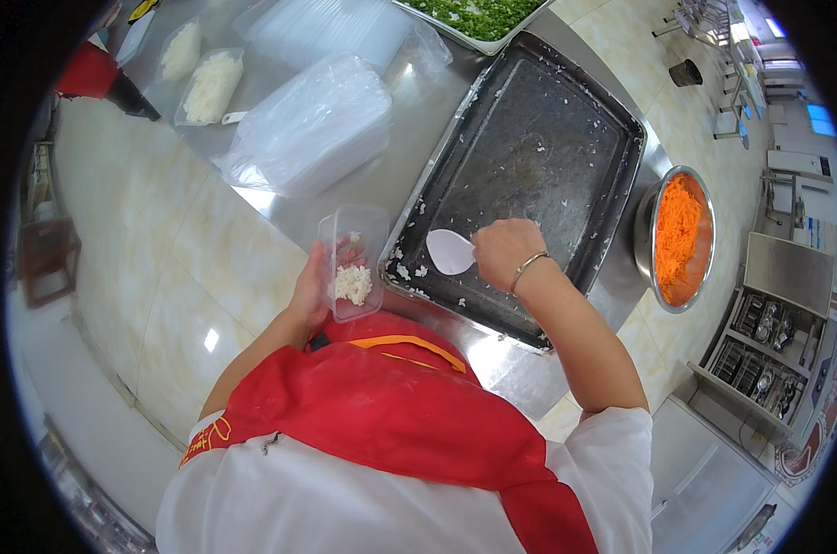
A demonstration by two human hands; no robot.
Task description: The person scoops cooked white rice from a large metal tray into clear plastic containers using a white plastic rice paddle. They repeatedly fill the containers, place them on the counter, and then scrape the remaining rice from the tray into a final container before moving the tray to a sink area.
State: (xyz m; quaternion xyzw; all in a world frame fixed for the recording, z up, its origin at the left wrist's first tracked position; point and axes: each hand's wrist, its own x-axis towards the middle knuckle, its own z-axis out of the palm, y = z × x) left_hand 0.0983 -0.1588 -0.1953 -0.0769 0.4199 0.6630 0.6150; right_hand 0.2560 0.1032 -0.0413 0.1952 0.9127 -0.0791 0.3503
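My left hand (313,291) holds a clear plastic container (363,232) beside the near left corner of a baking tray. A small heap of cooked rice (353,284) lies in the container's near end. In my right hand (508,249) is a white plastic rice paddle (450,252), its broad blade over the tray's near left part. The dark metal baking tray (529,159) has loose rice grains scattered over its bottom and rims. More bits of rice cling around its near left corner.
A bagged stack of clear containers (314,128) lies left of the tray, with stacked clear lids (328,31) behind. Two rice-filled containers (214,86) stand farther left. A tray of chopped greens (477,17) is at the back. A steel bowl of shredded carrot (678,239) sits right. Another person's red sleeve (86,73) shows left.
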